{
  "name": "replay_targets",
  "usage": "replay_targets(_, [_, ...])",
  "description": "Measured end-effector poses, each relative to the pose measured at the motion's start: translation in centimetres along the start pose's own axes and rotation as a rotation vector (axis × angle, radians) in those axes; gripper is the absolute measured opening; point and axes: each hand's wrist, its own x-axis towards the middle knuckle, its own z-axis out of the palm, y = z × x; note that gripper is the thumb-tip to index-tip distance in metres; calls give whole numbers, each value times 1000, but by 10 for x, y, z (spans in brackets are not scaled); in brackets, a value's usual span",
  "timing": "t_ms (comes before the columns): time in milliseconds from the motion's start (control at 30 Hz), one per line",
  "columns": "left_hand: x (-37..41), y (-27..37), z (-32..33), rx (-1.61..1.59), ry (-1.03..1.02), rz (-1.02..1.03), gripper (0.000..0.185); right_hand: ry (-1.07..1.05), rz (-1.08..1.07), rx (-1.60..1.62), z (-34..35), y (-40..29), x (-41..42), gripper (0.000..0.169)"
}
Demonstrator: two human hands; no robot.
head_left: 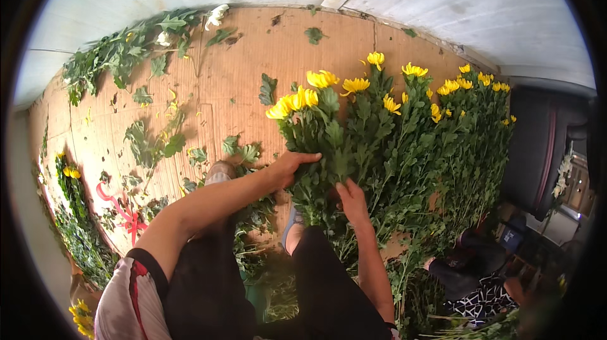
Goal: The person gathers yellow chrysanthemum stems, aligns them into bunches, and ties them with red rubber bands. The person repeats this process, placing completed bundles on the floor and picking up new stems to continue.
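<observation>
In front of me is a bunch of yellow chrysanthemums (pixel 308 133) with leafy green stems, its flower heads pointing away from me. My left hand (pixel 291 167) lies around the bunch's left side, its thumb stretched across the leaves. On the right, lower down, my right hand (pixel 352 200) grips stems of the bunch, its fingers partly hidden behind leaves. Just beyond the bunch, a long row of yellow chrysanthemums (pixel 446 150) lies to the right, touching or overlapping it.
Cardboard (pixel 256 50) covers the floor, strewn with loose leaves and petals. White-flowered stems (pixel 128 50) lie by the wall at back left. A red ribbon (pixel 129 216) and more yellow chrysanthemums (pixel 78 212) are at left. Another person (pixel 479 288) sits at lower right beside stems.
</observation>
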Motion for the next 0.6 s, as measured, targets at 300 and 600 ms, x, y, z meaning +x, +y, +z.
replay_targets(300, [-16,-7,-4,-213,6,36,33,15,-169,-42,23,29,-14,31])
replay_targets(600, [-23,3,0,-221,87,214,23,6,-14,-174,5,92,-23,40])
